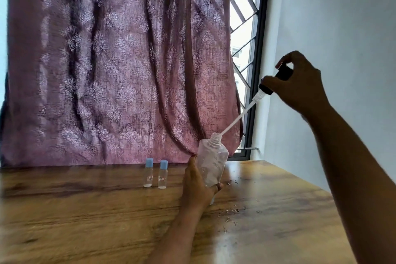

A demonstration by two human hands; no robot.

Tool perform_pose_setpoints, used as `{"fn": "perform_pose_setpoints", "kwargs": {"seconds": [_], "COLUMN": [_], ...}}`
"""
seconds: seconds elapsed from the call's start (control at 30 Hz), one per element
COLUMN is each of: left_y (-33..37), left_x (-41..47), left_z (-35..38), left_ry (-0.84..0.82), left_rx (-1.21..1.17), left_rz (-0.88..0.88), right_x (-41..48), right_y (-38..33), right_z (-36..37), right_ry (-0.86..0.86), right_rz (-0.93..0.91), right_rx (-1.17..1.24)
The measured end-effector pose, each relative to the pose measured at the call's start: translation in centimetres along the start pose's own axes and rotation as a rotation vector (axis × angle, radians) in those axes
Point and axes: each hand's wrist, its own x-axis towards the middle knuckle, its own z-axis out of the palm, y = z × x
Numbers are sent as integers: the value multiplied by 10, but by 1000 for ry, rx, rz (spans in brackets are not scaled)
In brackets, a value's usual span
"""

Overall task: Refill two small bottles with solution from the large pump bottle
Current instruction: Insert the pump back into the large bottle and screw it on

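My left hand [198,186] grips the large clear bottle [211,164] low on its body, tilted a little to the right above the wooden table [85,221]. Its threaded neck is uncovered. My right hand [300,83] holds the black pump head [280,78] up high at the right; the white dip tube [237,118] slants down from it, and its tip is still at the bottle's mouth. Two small clear bottles with blue caps, one [148,174] and the other [163,176], stand upright side by side on the table, left of the large bottle.
A purple patterned curtain [117,60] hangs behind the table's far edge. A barred window [244,49] and a pale wall [342,28] are at the right. Small dark flecks [231,212] lie scattered on the table right of my left forearm.
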Motion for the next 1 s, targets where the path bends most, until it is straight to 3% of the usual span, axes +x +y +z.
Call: {"fn": "perform_pose_setpoints", "kwargs": {"seconds": [0.1,0.27,0.43,1.0], "left_y": [0,0,-4,1], "left_x": [-1,-1,1,-4], "left_z": [2,3,-1,3], "left_ry": [-4,-17,-8,-42], "left_rx": [15,27,19,33], "left_rz": [19,33,36,88], "right_x": [-12,-48,-61,-75], "right_y": [4,16,26,29], "right_z": [19,66,77,73], "right_ry": [-113,-492,-392,-516], "right_rz": [-7,-5,189,362], "right_rx": [-16,-24,322,738]}}
